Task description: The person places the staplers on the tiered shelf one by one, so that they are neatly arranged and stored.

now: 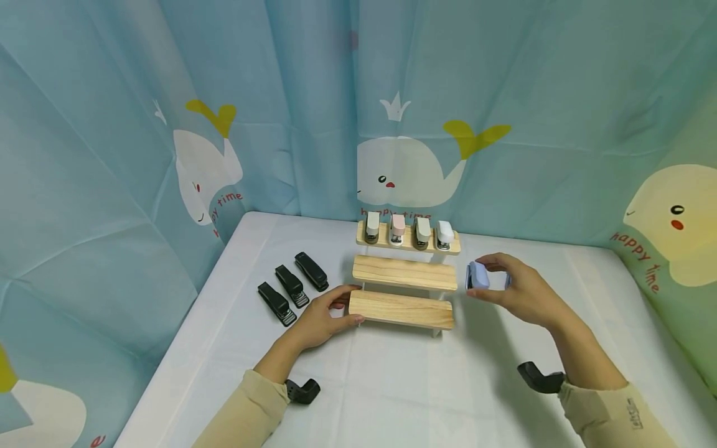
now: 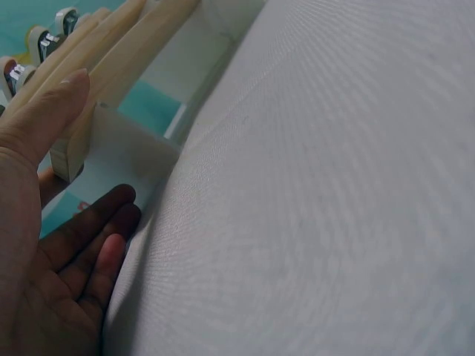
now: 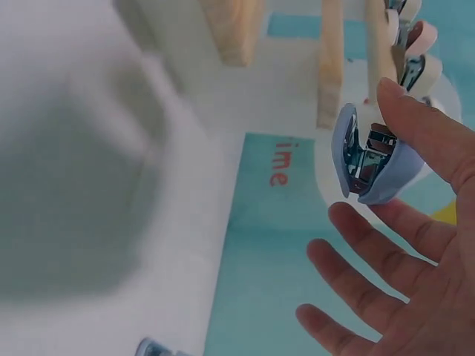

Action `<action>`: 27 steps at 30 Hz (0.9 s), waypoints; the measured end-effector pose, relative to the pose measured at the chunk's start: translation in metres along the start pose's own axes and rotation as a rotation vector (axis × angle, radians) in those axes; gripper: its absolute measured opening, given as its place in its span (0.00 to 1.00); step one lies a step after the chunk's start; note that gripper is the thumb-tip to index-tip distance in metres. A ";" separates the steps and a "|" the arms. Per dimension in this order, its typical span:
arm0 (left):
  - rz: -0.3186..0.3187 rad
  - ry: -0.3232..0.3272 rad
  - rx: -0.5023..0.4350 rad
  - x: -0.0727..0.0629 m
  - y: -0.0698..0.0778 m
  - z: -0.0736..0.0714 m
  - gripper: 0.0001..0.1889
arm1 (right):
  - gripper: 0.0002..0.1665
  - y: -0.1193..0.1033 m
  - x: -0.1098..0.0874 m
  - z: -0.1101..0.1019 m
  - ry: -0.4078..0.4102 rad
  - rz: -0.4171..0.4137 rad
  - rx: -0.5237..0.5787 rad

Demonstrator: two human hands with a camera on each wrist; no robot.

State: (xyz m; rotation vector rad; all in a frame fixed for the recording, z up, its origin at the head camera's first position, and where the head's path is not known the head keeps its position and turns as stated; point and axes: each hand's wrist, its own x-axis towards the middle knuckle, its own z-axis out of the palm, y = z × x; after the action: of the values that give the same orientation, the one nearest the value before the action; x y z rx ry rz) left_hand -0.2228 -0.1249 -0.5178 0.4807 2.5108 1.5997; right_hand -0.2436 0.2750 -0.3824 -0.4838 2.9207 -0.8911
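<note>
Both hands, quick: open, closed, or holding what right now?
Left hand: holding the left end of the lowest wooden shelf between thumb and fingers.
Right hand: holding a blue stapler, pinched by thumb and forefinger.

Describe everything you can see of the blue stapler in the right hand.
The stapler is small and light blue, with two smooth, rounded, plastic-looking shells and shiny metal parts between them. In the right wrist view, the shells stand apart at the end facing the camera. It appears lifted off the table, to the right of the rack and apart from it. The right hand pinches it between thumb and fingers; nothing else visibly touches it.
</note>
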 end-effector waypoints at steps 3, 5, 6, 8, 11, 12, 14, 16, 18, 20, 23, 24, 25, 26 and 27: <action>0.000 0.002 0.004 0.000 0.000 0.000 0.33 | 0.42 -0.006 -0.001 0.001 0.019 -0.020 0.012; 0.001 0.002 0.002 0.000 0.000 0.000 0.33 | 0.41 -0.010 -0.001 0.003 0.035 -0.034 0.023; 0.000 0.003 0.001 0.001 -0.001 0.000 0.33 | 0.40 -0.011 -0.001 0.005 0.043 -0.044 0.034; -0.003 0.001 -0.001 0.000 -0.001 0.000 0.33 | 0.39 -0.014 0.000 0.008 0.055 -0.059 0.055; -0.009 0.000 -0.003 0.000 0.000 0.000 0.33 | 0.40 -0.019 0.000 0.011 0.064 -0.069 0.076; -0.012 0.000 -0.003 0.000 0.000 0.000 0.33 | 0.40 -0.021 0.000 0.011 0.062 -0.068 0.082; -0.017 0.000 -0.003 0.000 0.000 0.000 0.33 | 0.40 -0.025 -0.001 0.013 0.058 -0.068 0.099; -0.022 0.000 -0.002 0.001 0.000 0.000 0.33 | 0.39 -0.029 -0.001 0.015 0.054 -0.067 0.125; -0.025 0.000 -0.001 0.000 0.001 0.000 0.33 | 0.38 -0.032 0.000 0.018 0.056 -0.075 0.151; -0.027 -0.001 -0.001 0.000 0.001 0.000 0.33 | 0.38 -0.035 0.001 0.022 0.053 -0.082 0.174; -0.028 -0.004 -0.001 0.000 0.001 0.000 0.33 | 0.39 -0.040 0.003 0.028 0.043 -0.087 0.194; -0.027 -0.005 -0.002 0.000 0.001 0.000 0.33 | 0.39 -0.041 0.004 0.030 0.039 -0.091 0.203; -0.027 -0.006 -0.002 -0.001 0.001 0.000 0.33 | 0.39 -0.042 0.004 0.032 0.033 -0.097 0.211; -0.026 -0.007 -0.004 -0.001 0.001 0.000 0.33 | 0.38 -0.044 0.005 0.034 0.032 -0.104 0.218; -0.028 -0.007 -0.005 -0.001 0.001 0.000 0.33 | 0.38 -0.045 0.006 0.036 0.033 -0.112 0.223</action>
State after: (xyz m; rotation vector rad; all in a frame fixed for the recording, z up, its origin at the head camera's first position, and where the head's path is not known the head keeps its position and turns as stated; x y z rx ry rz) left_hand -0.2220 -0.1249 -0.5165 0.4482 2.4967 1.5917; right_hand -0.2323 0.2186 -0.3875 -0.6250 2.7980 -1.2330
